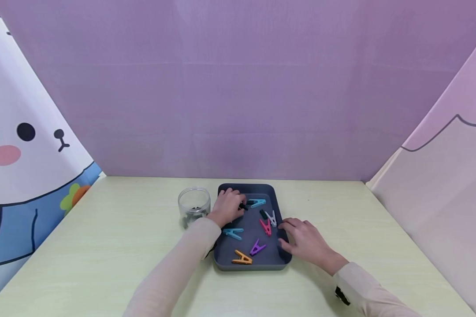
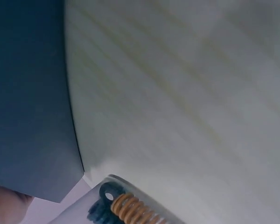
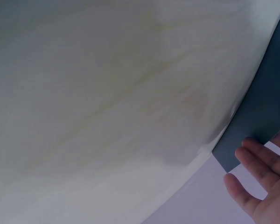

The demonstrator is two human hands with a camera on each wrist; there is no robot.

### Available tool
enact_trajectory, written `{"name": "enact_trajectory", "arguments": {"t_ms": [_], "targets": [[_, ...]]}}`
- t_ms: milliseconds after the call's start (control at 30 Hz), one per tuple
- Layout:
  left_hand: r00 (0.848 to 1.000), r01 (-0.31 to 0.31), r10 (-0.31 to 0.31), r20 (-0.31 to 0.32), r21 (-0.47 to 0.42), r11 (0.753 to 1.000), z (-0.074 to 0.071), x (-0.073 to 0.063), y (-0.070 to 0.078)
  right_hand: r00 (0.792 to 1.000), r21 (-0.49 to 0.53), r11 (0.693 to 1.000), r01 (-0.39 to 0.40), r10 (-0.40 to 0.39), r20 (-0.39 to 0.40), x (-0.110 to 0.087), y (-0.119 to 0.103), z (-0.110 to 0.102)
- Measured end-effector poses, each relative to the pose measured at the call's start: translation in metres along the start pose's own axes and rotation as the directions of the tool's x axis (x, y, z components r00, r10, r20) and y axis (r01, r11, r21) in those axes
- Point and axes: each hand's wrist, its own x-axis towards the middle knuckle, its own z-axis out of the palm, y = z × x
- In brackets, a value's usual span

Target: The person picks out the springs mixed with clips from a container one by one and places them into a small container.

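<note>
Left hand [image 1: 227, 207] over the tray [image 1: 254, 267], can't tell its grip; right hand [image 1: 310, 241] loose-fingered at the edge; jar [image 1: 194, 197] shows an orange coil [image 2: 132, 207] only in the left-wrist view!

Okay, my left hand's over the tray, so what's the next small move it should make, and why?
Probably a gentle pinch with the left hand on the dark piece: it shows right by the thumb and fingertips, though whether it's already gripped is unclear. The right hand is at the right side of the tray, where it could help steady it.
</note>
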Motion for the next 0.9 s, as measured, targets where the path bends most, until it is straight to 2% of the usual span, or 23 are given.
{"name": "enact_trajectory", "arguments": {"t_ms": [333,633,900], "targets": [[1.0,-0.011,0.011,0.012,-0.012,1.0,-0.0013,-0.0003,0.0007,1.0,0.001,1.0,-0.004,0.004,0.001,0.0004,0.0001,-0.0002],[0.999,-0.049,0.049,0.01,-0.003,0.999,0.001,-0.0001,-0.0001,1.0,0.005,1.0,0.0,0.0,-0.005,0.0011,0.0001,-0.0005],[0.996,-0.087,0.088,0.035,-0.02,0.996,-0.0003,-0.0011,0.0014,1.0,0.006,1.0,0.0,0.0,-0.005,0.0011,-0.0003,-0.0009]]}}
